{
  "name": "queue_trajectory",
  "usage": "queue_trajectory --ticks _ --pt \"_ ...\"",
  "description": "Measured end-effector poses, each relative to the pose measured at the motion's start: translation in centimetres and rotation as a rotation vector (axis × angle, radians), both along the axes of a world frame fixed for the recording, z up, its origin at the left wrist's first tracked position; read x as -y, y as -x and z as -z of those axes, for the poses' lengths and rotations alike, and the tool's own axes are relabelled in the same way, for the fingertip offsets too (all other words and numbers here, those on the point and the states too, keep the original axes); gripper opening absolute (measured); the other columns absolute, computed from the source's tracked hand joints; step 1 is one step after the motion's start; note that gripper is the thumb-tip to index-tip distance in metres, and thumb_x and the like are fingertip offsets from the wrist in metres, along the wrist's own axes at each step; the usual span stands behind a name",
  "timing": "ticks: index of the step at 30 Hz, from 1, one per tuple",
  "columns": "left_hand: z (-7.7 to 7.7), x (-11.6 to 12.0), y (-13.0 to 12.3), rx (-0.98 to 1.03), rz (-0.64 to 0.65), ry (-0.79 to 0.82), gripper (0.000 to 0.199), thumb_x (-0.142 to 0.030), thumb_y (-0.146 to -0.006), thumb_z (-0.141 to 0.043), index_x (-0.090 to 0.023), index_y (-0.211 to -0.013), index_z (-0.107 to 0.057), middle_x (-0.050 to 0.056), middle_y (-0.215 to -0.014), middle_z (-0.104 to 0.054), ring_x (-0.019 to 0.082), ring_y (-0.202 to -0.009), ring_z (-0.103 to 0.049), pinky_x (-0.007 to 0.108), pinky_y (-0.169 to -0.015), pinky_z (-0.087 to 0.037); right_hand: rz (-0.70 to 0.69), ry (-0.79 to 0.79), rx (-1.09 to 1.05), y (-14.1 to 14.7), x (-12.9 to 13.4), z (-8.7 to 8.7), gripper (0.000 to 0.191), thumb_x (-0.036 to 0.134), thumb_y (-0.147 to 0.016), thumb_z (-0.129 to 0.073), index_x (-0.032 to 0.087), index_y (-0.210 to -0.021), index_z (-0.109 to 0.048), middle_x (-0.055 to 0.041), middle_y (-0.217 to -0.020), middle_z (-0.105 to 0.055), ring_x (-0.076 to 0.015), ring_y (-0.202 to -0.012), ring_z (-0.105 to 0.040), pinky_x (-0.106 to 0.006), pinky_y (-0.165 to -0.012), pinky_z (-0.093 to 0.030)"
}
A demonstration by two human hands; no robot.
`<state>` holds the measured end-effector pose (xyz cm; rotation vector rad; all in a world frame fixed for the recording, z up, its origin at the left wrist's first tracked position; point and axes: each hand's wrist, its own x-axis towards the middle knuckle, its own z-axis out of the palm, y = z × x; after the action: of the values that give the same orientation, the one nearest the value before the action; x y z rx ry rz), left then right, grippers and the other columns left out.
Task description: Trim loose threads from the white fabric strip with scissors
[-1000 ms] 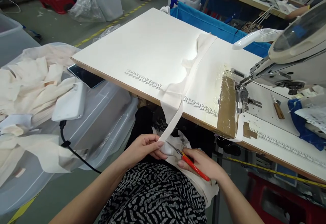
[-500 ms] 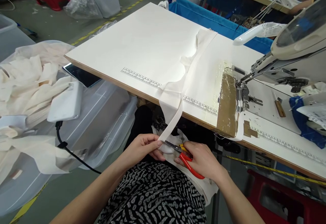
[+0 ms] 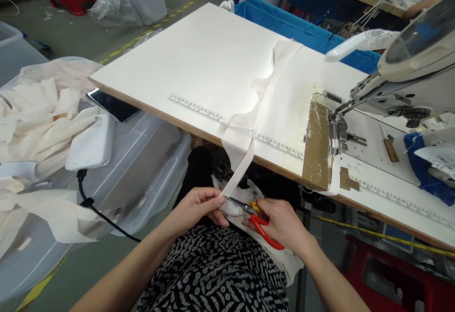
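Note:
A pale fabric piece [image 3: 241,134] lies across the white table and hangs over its front edge as a narrow strip. My left hand [image 3: 204,204] pinches the lower end of that strip between thumb and forefinger. In my right hand [image 3: 279,219] is a pair of scissors [image 3: 261,227] with red and yellow handles. Their blades point left and the tips meet the strip's end, right beside my left thumb. Other pale cloth [image 3: 286,260] rests on my lap below my hands.
A sewing machine [image 3: 408,84] stands on the right of the table [image 3: 170,66]. At left, plastic bins hold pale fabric pieces [image 3: 39,118], with a white power bank [image 3: 90,144] and cable on top. A phone [image 3: 113,105] lies by the table edge. A blue cloth bin [image 3: 280,18] stands behind.
The scissor blades have shifted very slightly at the strip's end. Both hands keep nearly the same place, and the fabric on the table has not moved.

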<state>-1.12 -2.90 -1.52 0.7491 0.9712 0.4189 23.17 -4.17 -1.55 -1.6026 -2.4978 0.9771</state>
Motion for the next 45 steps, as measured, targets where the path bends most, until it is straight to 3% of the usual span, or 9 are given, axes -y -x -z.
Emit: queue_trajectory --ticks 15,21,26,30,34,37,40,42,45 --pt "-0.1 0.0 0.6 -0.019 0.019 -0.011 0.037 -0.047 -0.086 -0.059 -0.01 -0.088 -0.062 0.009 -0.072 -0.071 0.016 -0.069 -0.07 0.02 -0.066 -0.054 -0.044 -0.066 0.081 1.1 -0.7 0.1 0.052 0.065 -0.086 -0.05 0.015 -0.069 -0.045 -0.0009 -0.066 -0.053 -0.0079 -0.056 -0.041 -0.022 -0.054 -0.019" --pt "-0.2 -0.2 0.4 -0.015 -0.006 0.007 0.037 -0.048 -0.086 -0.059 -0.011 -0.086 -0.062 0.008 -0.07 -0.07 0.015 -0.065 -0.069 0.019 -0.064 -0.053 -0.001 -0.022 0.049 1.1 -0.6 0.9 0.052 0.061 -0.087 -0.049 0.015 -0.064 -0.039 -0.0001 -0.06 -0.049 -0.0068 -0.052 -0.033 -0.022 -0.053 -0.017" --pt "-0.1 -0.7 0.8 -0.085 0.137 -0.013 0.043 -0.054 -0.086 -0.055 -0.011 -0.093 -0.058 0.011 -0.081 -0.071 0.018 -0.076 -0.07 0.024 -0.072 -0.054 0.08 0.061 -0.017 0.5 0.4 1.0 0.049 0.057 -0.084 -0.055 0.015 -0.066 -0.038 0.0012 -0.063 -0.049 -0.0065 -0.054 -0.036 -0.02 -0.053 -0.019" --pt "0.0 -1.1 1.5 -0.464 0.082 -0.343 0.053 -0.054 -0.086 -0.052 -0.02 -0.127 -0.05 0.007 -0.11 -0.065 0.012 -0.074 -0.061 0.025 -0.068 -0.05 0.134 0.138 -0.056 -0.6 2.3 1.1 0.048 0.054 -0.083 -0.059 0.016 -0.066 -0.035 0.0021 -0.063 -0.046 -0.0063 -0.054 -0.037 -0.018 -0.054 -0.023" --pt "-1.0 -2.6 -0.3 -0.881 -0.213 -0.959 0.041 -0.047 -0.089 -0.051 -0.017 -0.116 -0.059 0.009 -0.111 -0.06 0.018 -0.096 -0.054 0.027 -0.078 -0.044 0.206 0.141 -0.142 -1.1 3.8 1.3 0.046 0.05 -0.083 -0.06 0.016 -0.067 -0.032 0.0019 -0.064 -0.043 -0.0064 -0.055 -0.036 -0.018 -0.054 -0.025" --pt "-1.5 -4.2 -2.5 -0.777 -0.183 -1.213 0.031 -0.042 -0.091 -0.049 -0.016 -0.099 -0.063 0.008 -0.104 -0.063 0.019 -0.102 -0.052 0.029 -0.089 -0.041 0.238 0.12 -0.199 -1.3 4.1 1.2 0.044 0.049 -0.084 -0.059 0.017 -0.068 -0.034 0.0022 -0.064 -0.04 -0.0069 -0.056 -0.034 -0.018 -0.054 -0.026" --pt "0.3 -4.7 -1.9 -0.665 -0.145 -0.945 0.035 -0.043 -0.094 -0.039 -0.016 -0.09 -0.061 0.004 -0.09 -0.064 0.014 -0.084 -0.054 0.022 -0.077 -0.041 0.284 0.117 -0.23 -1.9 4.3 0.8 0.041 0.05 -0.085 -0.057 0.016 -0.069 -0.039 0.0016 -0.065 -0.041 -0.0075 -0.058 -0.036 -0.019 -0.056 -0.027" --pt "3.0 -4.0 0.6 -0.785 -0.231 -0.622 0.034 -0.046 -0.091 -0.042 -0.017 -0.096 -0.06 0.003 -0.088 -0.064 0.013 -0.077 -0.055 0.02 -0.069 -0.04 0.336 0.139 -0.238 -2.6 4.6 0.8 0.042 0.051 -0.086 -0.055 0.016 -0.069 -0.041 0.0006 -0.067 -0.045 -0.008 -0.06 -0.039 -0.018 -0.057 -0.029" --pt "6.8 -1.7 5.1 -0.982 -0.267 -0.401 0.024 -0.033 -0.083 -0.048 -0.012 -0.089 -0.057 0.003 -0.06 -0.055 0.015 -0.058 -0.049 0.023 -0.057 -0.034 0.404 0.214 -0.263 -3.4 5.2 1.1 0.045 0.054 -0.086 -0.053 0.015 -0.068 -0.042 -0.0004 -0.067 -0.048 -0.0085 -0.062 -0.042 -0.018 -0.058 -0.031"
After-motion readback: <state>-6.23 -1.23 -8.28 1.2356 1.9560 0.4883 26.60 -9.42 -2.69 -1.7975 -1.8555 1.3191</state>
